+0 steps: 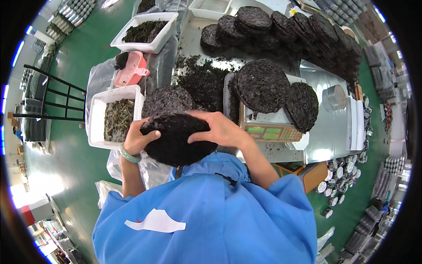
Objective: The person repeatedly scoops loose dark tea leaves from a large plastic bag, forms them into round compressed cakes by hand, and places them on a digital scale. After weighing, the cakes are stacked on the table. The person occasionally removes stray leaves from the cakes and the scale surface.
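Between both hands is a dark round cake of what looks like dried seaweed [179, 140], tilted up in front of my chest. My left hand [140, 136], a pale green bangle on its wrist, grips the left edge, thumb on the near face. My right hand [217, 128] grips the right edge in the same way; the fingers behind the cake are mostly hidden. Just beyond lies another round cake [168, 100]. To the right, a large cake [262, 85] rests on a digital scale [254, 130], and a smaller cake [301, 107] leans at its right side.
Loose dark flakes [206, 84] cover the metal table beside a grey tray [227, 95]. Stacked cakes [254, 19] line the back. At left stand a white tub of dry scraps [94, 128], a pink dustpan [132, 71] and another white tub [168, 29]. A clear round container [334, 97] sits right.
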A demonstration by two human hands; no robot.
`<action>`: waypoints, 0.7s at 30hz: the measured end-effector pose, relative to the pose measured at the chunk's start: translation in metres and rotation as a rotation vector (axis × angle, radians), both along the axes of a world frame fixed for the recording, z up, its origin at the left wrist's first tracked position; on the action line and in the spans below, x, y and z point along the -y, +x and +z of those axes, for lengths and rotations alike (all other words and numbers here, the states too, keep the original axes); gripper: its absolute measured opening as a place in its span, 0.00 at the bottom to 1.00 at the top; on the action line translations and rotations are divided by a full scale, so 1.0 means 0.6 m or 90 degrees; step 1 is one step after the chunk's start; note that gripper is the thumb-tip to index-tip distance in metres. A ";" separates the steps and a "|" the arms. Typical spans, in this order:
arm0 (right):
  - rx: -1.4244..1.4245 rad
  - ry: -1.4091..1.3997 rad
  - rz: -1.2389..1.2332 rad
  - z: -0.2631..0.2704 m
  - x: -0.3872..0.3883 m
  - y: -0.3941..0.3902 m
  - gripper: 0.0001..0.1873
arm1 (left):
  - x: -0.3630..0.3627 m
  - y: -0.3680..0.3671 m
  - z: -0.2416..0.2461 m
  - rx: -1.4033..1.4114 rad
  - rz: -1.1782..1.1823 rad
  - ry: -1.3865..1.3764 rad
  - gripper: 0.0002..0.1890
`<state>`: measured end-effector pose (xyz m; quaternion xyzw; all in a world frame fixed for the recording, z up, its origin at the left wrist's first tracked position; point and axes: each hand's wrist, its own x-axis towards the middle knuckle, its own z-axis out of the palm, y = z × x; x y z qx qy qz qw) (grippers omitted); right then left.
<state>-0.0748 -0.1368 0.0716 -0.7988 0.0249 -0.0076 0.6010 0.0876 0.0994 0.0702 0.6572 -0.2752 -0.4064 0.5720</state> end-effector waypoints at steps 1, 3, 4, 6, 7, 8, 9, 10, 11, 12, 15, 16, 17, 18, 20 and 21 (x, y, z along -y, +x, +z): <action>-0.180 0.129 0.133 -0.005 0.021 0.006 0.24 | 0.012 0.002 -0.013 -0.021 -0.026 -0.006 0.18; -0.044 0.135 -0.005 -0.060 0.014 0.002 0.17 | 0.055 -0.021 -0.030 -0.154 0.063 -0.084 0.18; 0.018 0.142 -0.071 -0.071 0.004 -0.002 0.14 | 0.070 -0.026 -0.042 -0.153 0.072 -0.089 0.18; 0.106 0.133 -0.190 -0.070 0.002 -0.007 0.14 | 0.101 -0.038 -0.074 -0.303 0.165 -0.090 0.12; 0.147 0.124 -0.251 -0.068 0.006 -0.011 0.14 | 0.115 -0.039 -0.096 -0.379 0.189 -0.102 0.11; 0.108 0.081 -0.312 -0.069 0.015 -0.018 0.13 | 0.129 -0.034 -0.109 -0.347 0.244 -0.081 0.09; 0.090 0.043 -0.382 -0.060 0.029 -0.026 0.12 | 0.143 -0.023 -0.113 -0.347 0.298 -0.043 0.11; 0.135 0.060 -0.438 -0.056 0.044 -0.036 0.11 | 0.152 -0.020 -0.112 -0.331 0.364 -0.051 0.12; 0.181 0.076 -0.493 -0.052 0.062 -0.048 0.11 | 0.159 -0.017 -0.108 -0.313 0.429 -0.060 0.14; 0.180 0.071 -0.533 -0.040 0.087 -0.064 0.11 | 0.164 -0.007 -0.100 -0.270 0.523 -0.047 0.19; 0.105 0.134 -0.662 -0.001 0.168 -0.108 0.13 | 0.110 0.068 -0.130 -0.353 0.602 -0.189 0.25; 0.109 0.089 -0.704 -0.005 0.193 -0.116 0.15 | 0.112 0.070 -0.117 -0.291 0.628 -0.206 0.24; 0.113 0.044 -0.744 -0.013 0.217 -0.122 0.18 | 0.115 0.071 -0.102 -0.228 0.653 -0.223 0.22; 0.114 0.058 -0.740 -0.017 0.238 -0.125 0.23 | 0.123 0.065 -0.088 -0.194 0.641 -0.218 0.21; 0.126 0.003 -0.761 -0.043 0.265 -0.118 0.35 | 0.157 0.042 -0.070 -0.123 0.613 -0.209 0.19; 0.135 -0.066 -0.786 -0.063 0.273 -0.113 0.40 | 0.176 0.029 -0.063 -0.122 0.601 -0.199 0.17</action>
